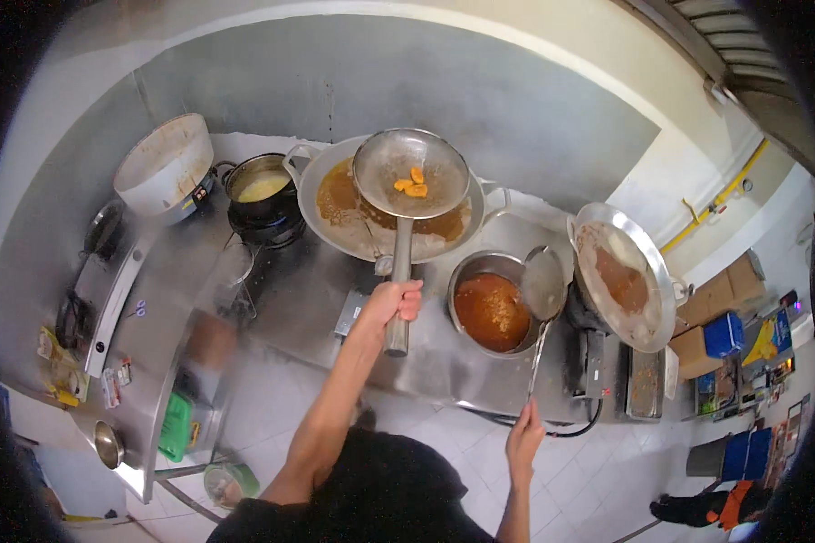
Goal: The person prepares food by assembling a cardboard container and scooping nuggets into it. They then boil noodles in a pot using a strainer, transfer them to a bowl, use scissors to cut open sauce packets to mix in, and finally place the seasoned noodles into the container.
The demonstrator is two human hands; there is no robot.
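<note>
My left hand (391, 303) is closed around the thick metal handle of a round, shallow strainer (376, 176). A few orange pieces of food (413, 186) lie in the strainer, which is held above a wide wok (312, 213) with brown oil in it. Lower right, my right hand (523, 443) grips the thin handle of a round, flat skimmer (544, 279). The skimmer's head is at the right rim of a metal pot (455, 290) of reddish-brown liquid; whether it touches the rim I cannot tell.
On the right stands another wide wok (666, 308) with reddish-brown contents. A dark pot (261, 206) with yellowish contents sits on a burner at left, beside a white tub (165, 172). Scissors (137, 309) and a metal bowl (109, 443) lie on the left counter. Cardboard boxes (720, 294) are stacked far right.
</note>
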